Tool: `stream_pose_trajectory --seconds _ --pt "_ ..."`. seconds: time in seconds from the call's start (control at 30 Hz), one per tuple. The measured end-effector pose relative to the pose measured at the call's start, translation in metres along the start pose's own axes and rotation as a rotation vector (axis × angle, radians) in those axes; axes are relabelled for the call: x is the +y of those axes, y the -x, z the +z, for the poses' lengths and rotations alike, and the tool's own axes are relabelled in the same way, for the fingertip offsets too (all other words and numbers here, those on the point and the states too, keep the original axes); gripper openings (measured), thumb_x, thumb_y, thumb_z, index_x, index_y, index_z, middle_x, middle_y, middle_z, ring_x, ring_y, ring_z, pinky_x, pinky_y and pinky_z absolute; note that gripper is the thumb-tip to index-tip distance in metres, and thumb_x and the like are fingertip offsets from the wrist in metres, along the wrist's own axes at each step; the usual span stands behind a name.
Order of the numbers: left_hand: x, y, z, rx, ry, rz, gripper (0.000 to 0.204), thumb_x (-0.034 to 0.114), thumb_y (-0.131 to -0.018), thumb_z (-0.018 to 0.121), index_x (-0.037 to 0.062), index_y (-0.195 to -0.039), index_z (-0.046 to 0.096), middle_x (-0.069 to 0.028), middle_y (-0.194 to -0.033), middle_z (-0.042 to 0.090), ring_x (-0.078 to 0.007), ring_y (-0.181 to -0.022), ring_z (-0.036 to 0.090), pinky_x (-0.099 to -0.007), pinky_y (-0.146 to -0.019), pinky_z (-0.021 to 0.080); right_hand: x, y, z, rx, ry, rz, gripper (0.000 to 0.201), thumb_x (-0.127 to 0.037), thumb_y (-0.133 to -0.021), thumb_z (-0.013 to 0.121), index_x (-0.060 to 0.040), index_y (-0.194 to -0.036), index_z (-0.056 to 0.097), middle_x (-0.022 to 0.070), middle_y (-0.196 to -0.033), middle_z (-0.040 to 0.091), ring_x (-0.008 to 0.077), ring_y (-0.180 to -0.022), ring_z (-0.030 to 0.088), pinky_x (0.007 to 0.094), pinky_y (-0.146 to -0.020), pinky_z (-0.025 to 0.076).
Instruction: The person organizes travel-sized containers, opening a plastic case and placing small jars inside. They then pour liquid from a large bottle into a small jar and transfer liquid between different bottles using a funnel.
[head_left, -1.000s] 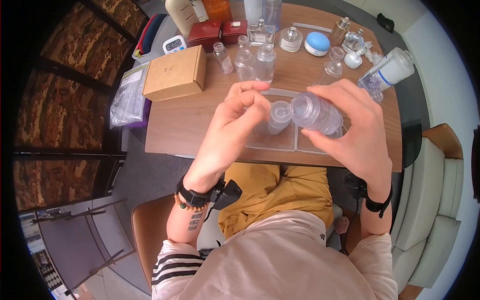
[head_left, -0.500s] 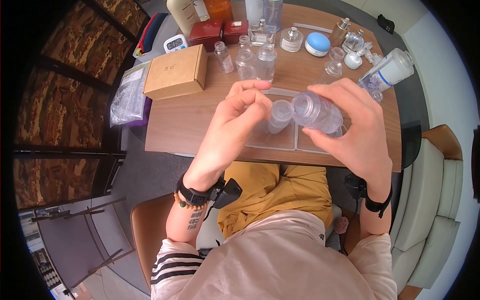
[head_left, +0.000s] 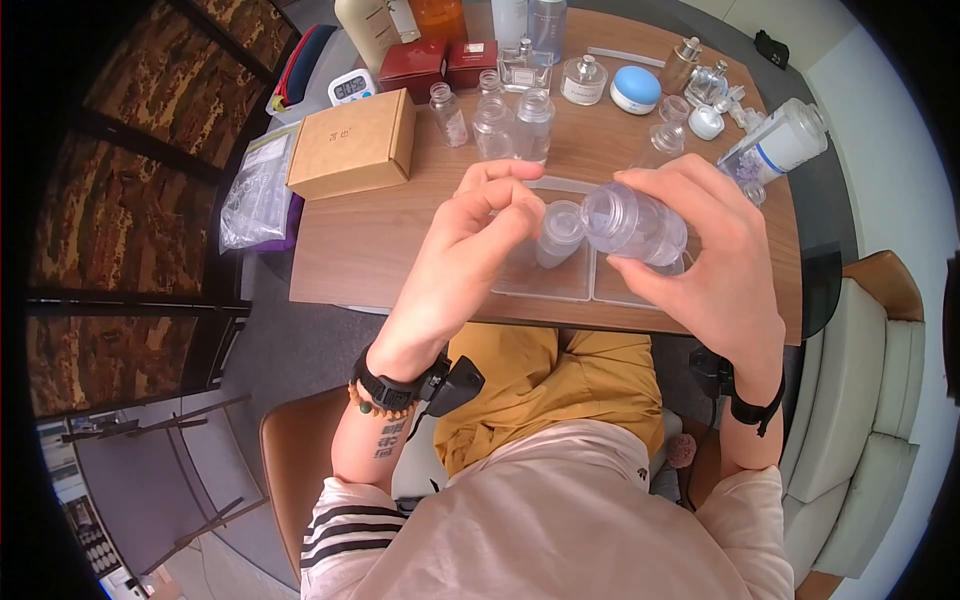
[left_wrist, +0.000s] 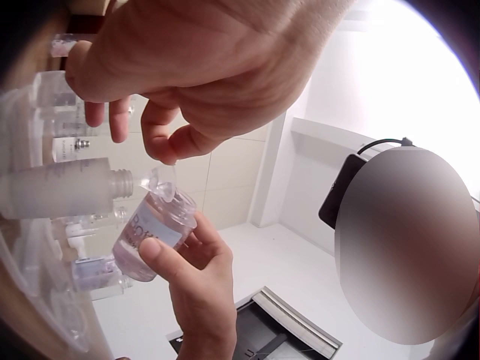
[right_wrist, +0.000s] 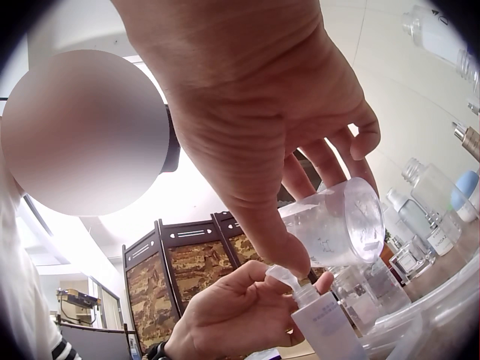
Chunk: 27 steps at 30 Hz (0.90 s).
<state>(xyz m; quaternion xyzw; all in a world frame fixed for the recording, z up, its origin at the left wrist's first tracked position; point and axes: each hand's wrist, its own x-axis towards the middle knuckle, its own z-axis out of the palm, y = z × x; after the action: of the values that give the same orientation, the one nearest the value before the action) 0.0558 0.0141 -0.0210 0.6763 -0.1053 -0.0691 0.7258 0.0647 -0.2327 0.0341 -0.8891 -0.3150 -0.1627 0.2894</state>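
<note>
One hand (head_left: 478, 228), our left, is pinching a clear funnel (left_wrist: 157, 183) at the neck of a small bottle (left_wrist: 64, 189) over the counter (head_left: 355, 250). With our right hand (head_left: 722, 240), we are gripping a larger bottle (head_left: 648, 228), tilted toward the funnel.

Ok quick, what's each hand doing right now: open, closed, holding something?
Left hand: closed, pinching a small clear funnel.
Right hand: closed, holding a tilted clear bottle.

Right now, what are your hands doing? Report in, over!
Right hand: gripping clear bottle, tilted. Left hand: pinching small clear piece at top of frosted bottle. Nothing else seen between the two bottles.
</note>
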Motion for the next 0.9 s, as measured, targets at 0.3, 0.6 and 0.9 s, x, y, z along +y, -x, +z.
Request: stream_pose_trajectory --seconds 0.3,0.6,0.9 --pt "-0.0004 -0.0001 0.0005 0.008 -0.008 0.007 0.027 0.022 -0.107 0.062 0.0027 -0.089 0.067 -0.0031 -0.147 0.056 -0.0112 -0.119 0.049 -0.0302 -0.108 0.033 0.0015 0.0009 0.0008 0.003 -0.02 0.005 0.049 -0.009 -0.068 0.087 -0.0052 -0.115 0.073 0.0105 -0.103 0.068 0.0341 -0.097 0.066 0.0424 -0.085 0.051" --pt "-0.004 -0.0012 0.0008 0.007 0.012 0.013 0.027 0.022 -0.108 0.061 0.0018 -0.091 0.068 -0.0038 -0.147 0.056 -0.0115 -0.119 0.05 -0.0299 -0.108 0.034 0.0013 0.0003 0.0001 -0.004 -0.019 0.008 0.049 -0.008 -0.068 0.087 -0.0049 -0.114 0.073 0.0105 -0.102 0.068 0.0342 -0.096 0.066 0.0424 -0.084 0.052" --pt "-0.0006 0.0 0.0024 0.027 0.031 -0.005 0.027 0.021 -0.107 0.061 0.0026 -0.087 0.066 -0.0043 -0.148 0.057 -0.0113 -0.119 0.05 -0.0299 -0.107 0.034 -0.0001 -0.002 -0.0009 -0.016 -0.001 -0.006 0.052 -0.003 -0.066 0.087 -0.0036 -0.116 0.074 0.0108 -0.101 0.068 0.0318 -0.094 0.067 0.0405 -0.083 0.053"
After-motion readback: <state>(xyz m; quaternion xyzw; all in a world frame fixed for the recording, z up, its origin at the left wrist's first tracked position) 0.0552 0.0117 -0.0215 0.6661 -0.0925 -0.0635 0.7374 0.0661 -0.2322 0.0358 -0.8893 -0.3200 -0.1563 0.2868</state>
